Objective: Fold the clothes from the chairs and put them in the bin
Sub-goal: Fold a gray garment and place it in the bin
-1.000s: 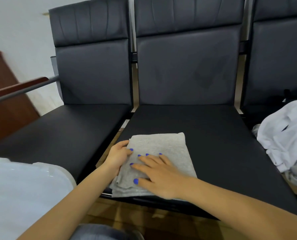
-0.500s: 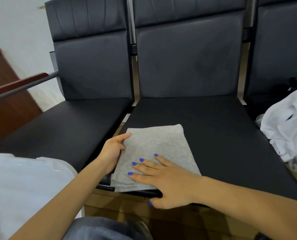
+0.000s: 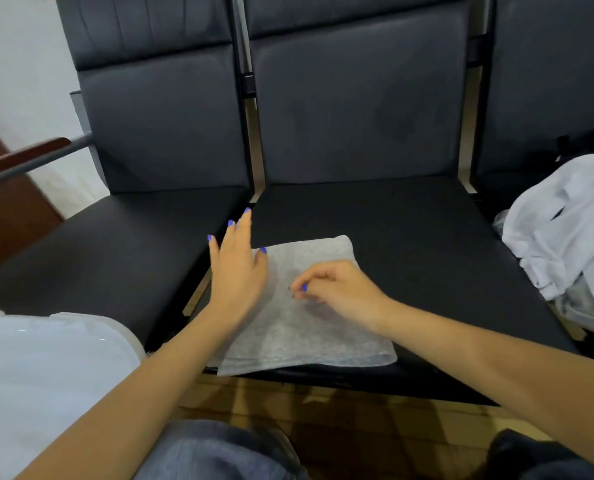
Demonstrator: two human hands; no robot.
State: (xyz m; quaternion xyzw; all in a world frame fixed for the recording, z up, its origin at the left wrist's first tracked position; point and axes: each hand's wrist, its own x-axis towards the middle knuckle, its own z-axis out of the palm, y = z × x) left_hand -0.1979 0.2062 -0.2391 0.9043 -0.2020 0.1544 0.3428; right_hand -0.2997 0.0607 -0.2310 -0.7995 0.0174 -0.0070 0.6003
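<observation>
Head view: I am lifting both hands off the folded grey cloth (image 3: 306, 306), which a moment ago they were pressing flat on the middle chair seat (image 3: 409, 230). My left hand (image 3: 236, 271) is hovering, fingers spread; my right hand (image 3: 337, 289) is curling loosely, pinching nothing. Folding seems finished; the white bin (image 3: 46, 375) is waiting at left, and white clothes (image 3: 565, 230) are remaining at right.

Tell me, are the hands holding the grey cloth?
The left hand is open, holding nothing. The right hand has curled fingers over the grey cloth; whether it pinches it cannot be told.
</observation>
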